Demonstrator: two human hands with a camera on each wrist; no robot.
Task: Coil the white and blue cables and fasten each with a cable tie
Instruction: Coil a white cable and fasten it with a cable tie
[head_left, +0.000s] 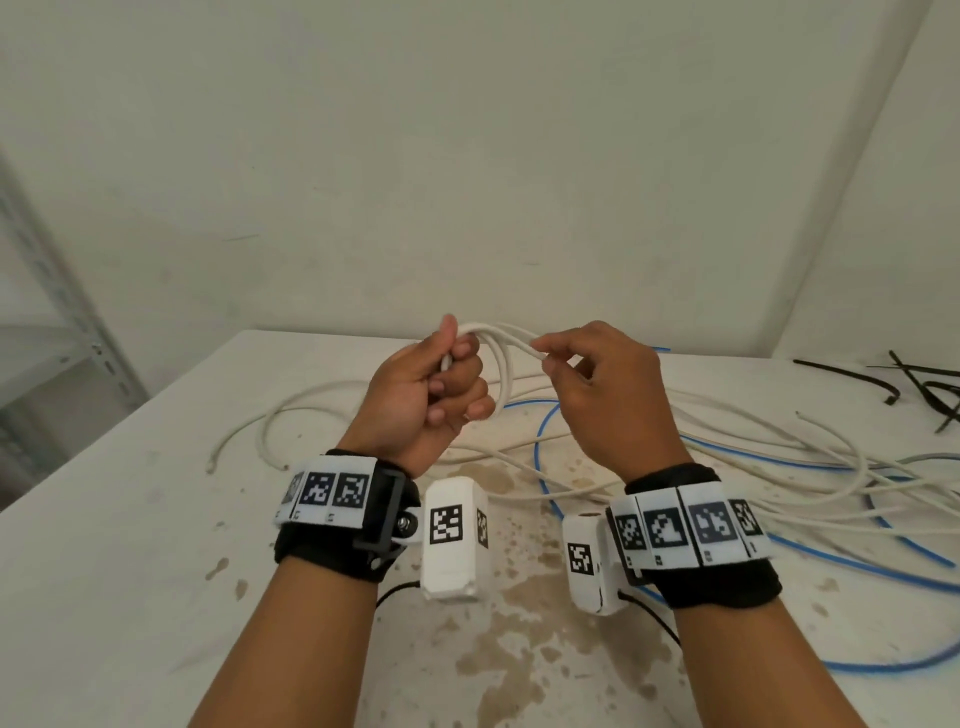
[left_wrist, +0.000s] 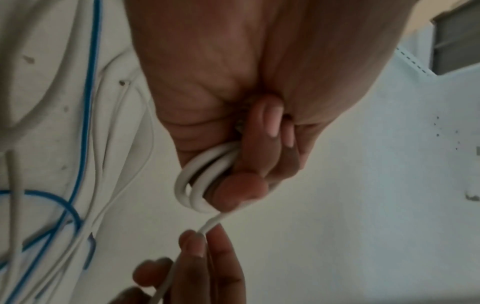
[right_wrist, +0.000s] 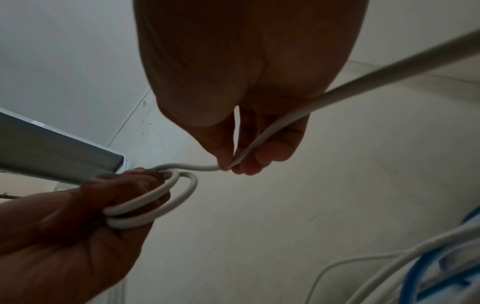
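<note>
I am holding the first loops of the white cable (head_left: 503, 374) in my left hand (head_left: 431, 395), fingers curled round them and thumb pressing on top, so the turns are staying stacked while I am adding more; my right hand (head_left: 602, 384) is pinching the next stretch of that cable between thumb and fingertips, just right of the left hand, feeding it toward the coil; most of the white cable is lying loose across the tabletop (head_left: 130, 545), trailing to the right; the blue cable (head_left: 540, 457) is lying tangled through it, uncoiled, so I judge it may be snagging the white one as I am drawing it in; the black cable ties (head_left: 919, 384) are waiting at the far right, well apart from both hands
</note>
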